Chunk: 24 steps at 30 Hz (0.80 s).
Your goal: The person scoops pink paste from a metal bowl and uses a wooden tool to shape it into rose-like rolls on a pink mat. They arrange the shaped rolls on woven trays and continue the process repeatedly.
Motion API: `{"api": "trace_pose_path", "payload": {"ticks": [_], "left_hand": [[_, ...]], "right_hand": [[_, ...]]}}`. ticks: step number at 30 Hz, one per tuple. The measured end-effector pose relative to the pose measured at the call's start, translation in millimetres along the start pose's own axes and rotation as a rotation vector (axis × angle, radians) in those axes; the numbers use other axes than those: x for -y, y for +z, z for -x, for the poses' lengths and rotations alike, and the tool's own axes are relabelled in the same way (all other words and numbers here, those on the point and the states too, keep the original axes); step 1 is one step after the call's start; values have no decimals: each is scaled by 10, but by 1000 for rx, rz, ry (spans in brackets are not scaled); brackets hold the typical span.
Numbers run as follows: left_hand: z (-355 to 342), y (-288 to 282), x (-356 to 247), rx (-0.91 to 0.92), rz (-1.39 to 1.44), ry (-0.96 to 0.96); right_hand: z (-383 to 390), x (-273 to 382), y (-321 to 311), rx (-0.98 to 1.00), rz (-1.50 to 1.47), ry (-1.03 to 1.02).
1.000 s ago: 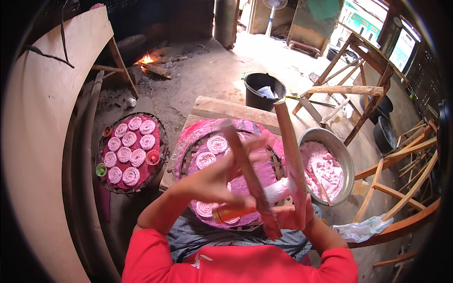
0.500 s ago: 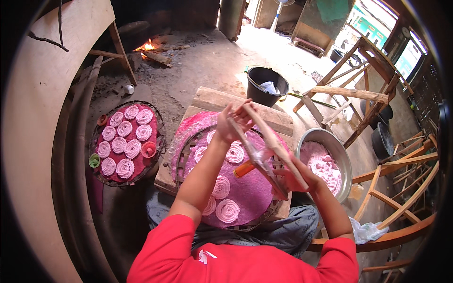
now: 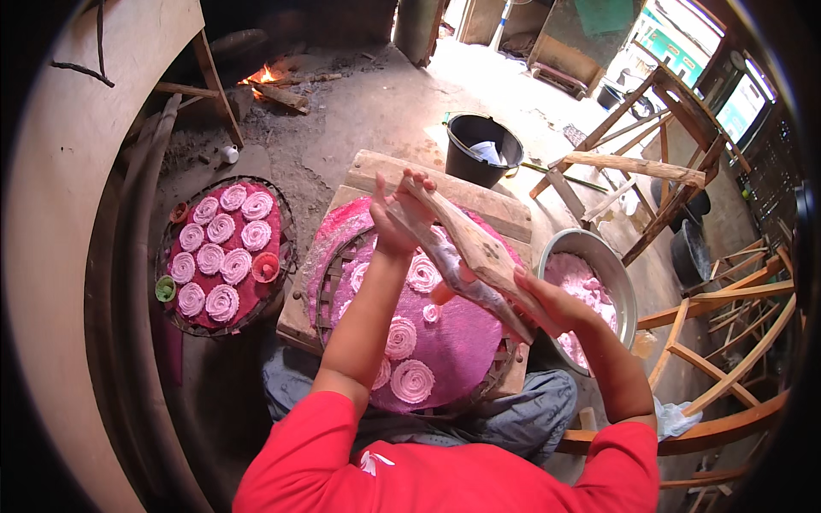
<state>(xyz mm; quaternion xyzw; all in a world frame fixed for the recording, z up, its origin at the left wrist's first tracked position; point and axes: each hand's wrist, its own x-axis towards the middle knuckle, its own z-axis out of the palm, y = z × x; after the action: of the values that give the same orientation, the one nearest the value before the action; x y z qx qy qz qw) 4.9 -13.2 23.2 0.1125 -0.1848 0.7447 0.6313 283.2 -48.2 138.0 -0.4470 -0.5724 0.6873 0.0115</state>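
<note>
A wooden hand press of two long boards slants over a round woven tray covered in pink cloth. My left hand is closed round its far end, and my right hand grips its near right end. Between the boards is a pale tube or bag, partly hidden, with an orange nozzle pointing down at the cloth. Just below the nozzle lies a small pink swirl. Larger pink dough-like rosettes sit along the tray's left side; my left forearm covers some of them.
The tray rests on a wooden board stand. At right is a metal basin of pink paste. A second tray of rosettes stands left. Beyond are a black bucket, a small fire and wooden frames.
The press has turned so its upper board faces up more, and the nozzle is now more hidden. A small pink swirl now shows on the cloth below the nozzle.
</note>
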Motion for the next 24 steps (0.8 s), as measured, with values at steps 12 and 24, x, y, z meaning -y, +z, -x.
{"api": "trace_pose_path", "payload": {"ticks": [12,24], "left_hand": [[3,318,-18,-85,-45,-14],[73,205,-193,-112,-135,27]], "right_hand": [[96,33,60,-55,36,-58],[-161,-233,124,-70,143,-132]]}}
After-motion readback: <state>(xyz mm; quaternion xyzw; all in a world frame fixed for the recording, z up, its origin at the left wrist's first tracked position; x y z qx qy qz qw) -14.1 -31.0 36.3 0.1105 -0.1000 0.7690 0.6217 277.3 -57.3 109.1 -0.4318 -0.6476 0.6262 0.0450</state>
